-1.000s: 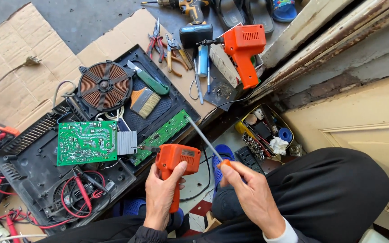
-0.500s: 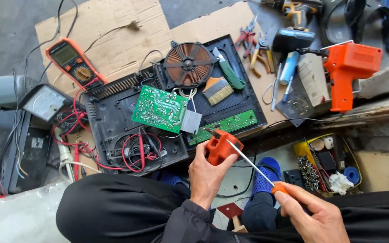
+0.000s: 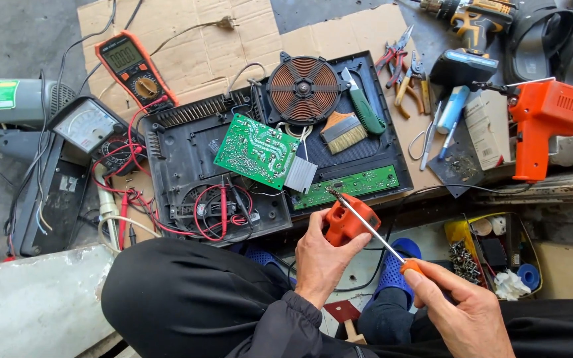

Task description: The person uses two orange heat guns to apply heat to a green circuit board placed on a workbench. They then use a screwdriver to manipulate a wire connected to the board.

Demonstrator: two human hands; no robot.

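Grey multimeter screen [image 3: 123,57], green motor label [image 3: 4,94]

The soldering gun [image 3: 345,224] is matt orange plastic; the screwdriver [image 3: 374,232] has a shiny metal shaft. At twelve o'clock, rough brown cardboard [image 3: 197,30] underlies the black plastic casing [image 3: 187,152].

A small orange plastic soldering gun [image 3: 346,222] is sitting upright in the person's left hand [image 3: 321,258], its blocky body poking above the curled fingers, just in front of the near edge of an opened black appliance casing [image 3: 180,142]. A long screwdriver with a slim metal shaft and orange handle [image 3: 373,232] is lying slantwise across it, the handle pinched in the fingers of the right hand [image 3: 462,308], the shaft running up and left over the gun's top, the tip reaching toward a narrow green circuit strip [image 3: 353,185] at the casing's edge.
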